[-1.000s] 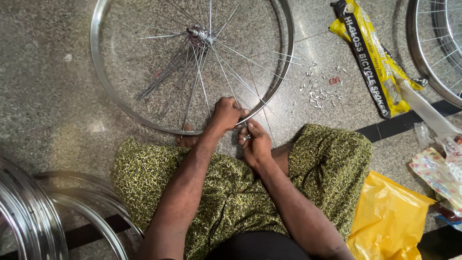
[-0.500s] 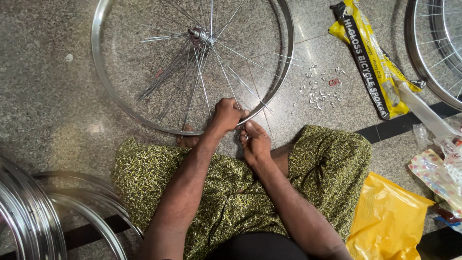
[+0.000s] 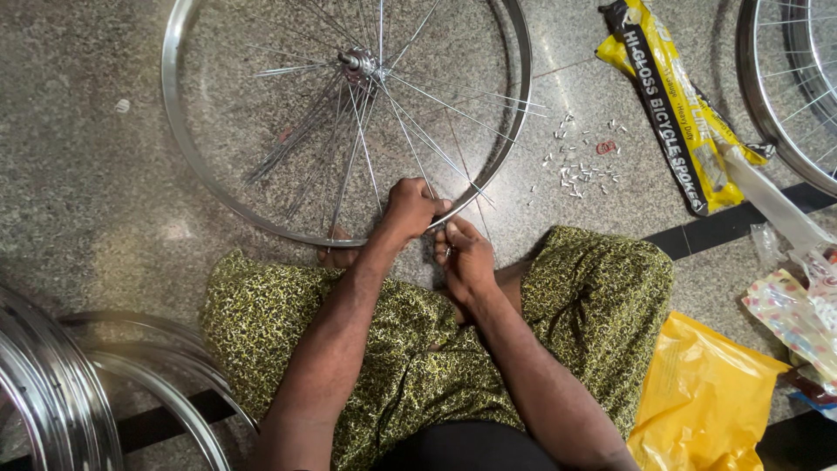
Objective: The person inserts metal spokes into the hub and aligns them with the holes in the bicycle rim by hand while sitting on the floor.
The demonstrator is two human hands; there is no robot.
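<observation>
Both hands are working the bicycle wheel rim [image 3: 218,196]: left hand [image 3: 410,209] fingers gripping the stiff, slick rim edge; right hand [image 3: 465,259] fingers pinching a thin, springy spoke [image 3: 405,135] end just beside them.

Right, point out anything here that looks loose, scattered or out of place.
Several spokes in the wheel rim hang bunched from the hub, not reaching the rim. Small metal bits lie scattered on the floor beside the yellow packet. Both hands, left and right, work at the rim's near edge.
</observation>
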